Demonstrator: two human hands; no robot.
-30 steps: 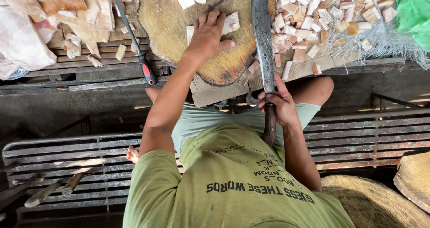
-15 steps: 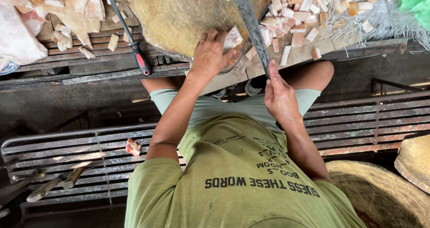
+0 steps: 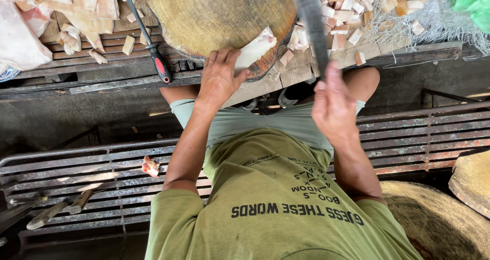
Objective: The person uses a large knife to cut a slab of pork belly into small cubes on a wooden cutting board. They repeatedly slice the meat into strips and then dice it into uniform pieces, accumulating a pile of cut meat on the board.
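My left hand (image 3: 220, 78) lies on the near edge of a round wooden chopping block (image 3: 214, 15), its fingers pressing a pale slab of meat (image 3: 255, 48). My right hand (image 3: 334, 104) grips the handle of a long cleaver (image 3: 312, 20), raised above the bench with the blade pointing away from me. Several pale cut cubes of meat (image 3: 352, 9) lie heaped to the right of the block.
A sharpening steel with a red and black handle (image 3: 148, 40) lies left of the block. Large meat pieces (image 3: 76, 7) sit at the far left, a green bag (image 3: 472, 2) at top right. A metal grille bench (image 3: 92, 163) runs under me; another wooden block (image 3: 472, 181) stands at right.
My right hand has lifted the cleaver higher and toward me. My left hand has slid back to the block's near edge with the meat slab. The view has tilted down.
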